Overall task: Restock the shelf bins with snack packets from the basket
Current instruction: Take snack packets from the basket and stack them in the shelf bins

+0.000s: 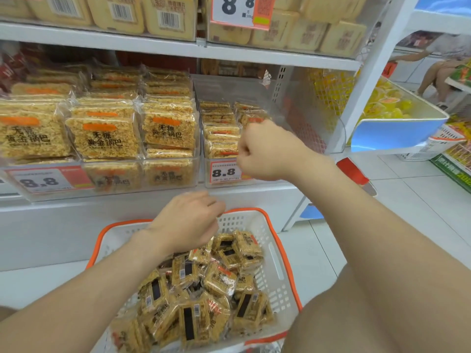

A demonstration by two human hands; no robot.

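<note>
A white basket with an orange rim (244, 220) sits low in front of the shelf, holding several golden rice-crisp snack packets (219, 278). My left hand (186, 220) hovers over the basket's far end, fingers loosely bent and apart, nothing in it. My right hand (265, 151) is at the front of the half-filled clear right bin (280, 103). Its fingers are closed on a snack packet (254, 119) whose edge shows just above the knuckles. The clear left bin (102, 138) is packed full of the same packets.
Price tags reading 8.8 (224, 171) hang on the bin fronts. Pale biscuit packs (165, 16) fill the shelf above. A blue-fronted bin of yellow sweets (382, 105) stands to the right. A person (443, 70) is in the far aisle. A red object (354, 171) lies on the tiled floor.
</note>
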